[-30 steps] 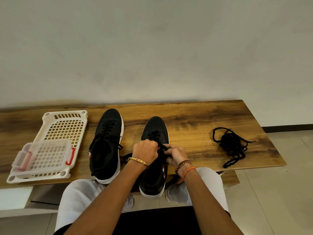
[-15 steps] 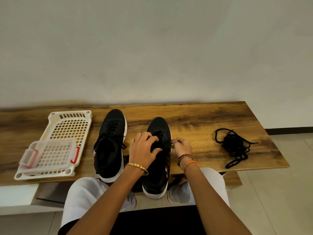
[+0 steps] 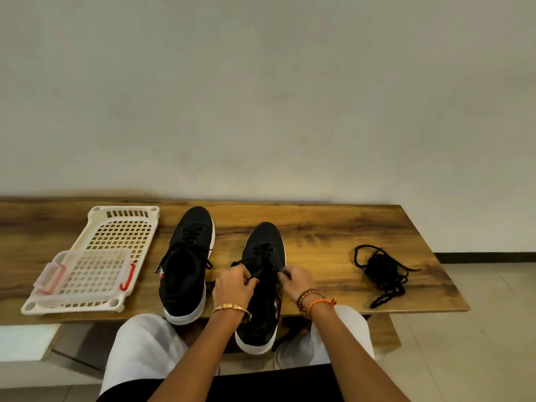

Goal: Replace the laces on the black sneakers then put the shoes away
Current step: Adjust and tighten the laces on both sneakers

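Two black sneakers with white soles stand side by side on the wooden bench (image 3: 333, 227), toes pointing to the wall. The left sneaker (image 3: 185, 262) is laced, with its lace ends hanging loose over the side. The right sneaker (image 3: 261, 285) juts over the bench's front edge between my knees. My left hand (image 3: 235, 282) pinches the black lace on the left side of its tongue. On the right side my right hand (image 3: 295, 281) pinches the other lace end. A heap of loose black laces (image 3: 383, 271) lies on the bench to the right.
A white perforated plastic tray (image 3: 121, 227) lies at the left of the bench, and a small clear box with red clips (image 3: 87, 274) rests on its near end. Behind the bench is a plain wall. Tiled floor shows at the right.
My left hand, spread over the right sneaker half a second ago, has closed on the lace at its left. My right hand holds the lace on the right side.
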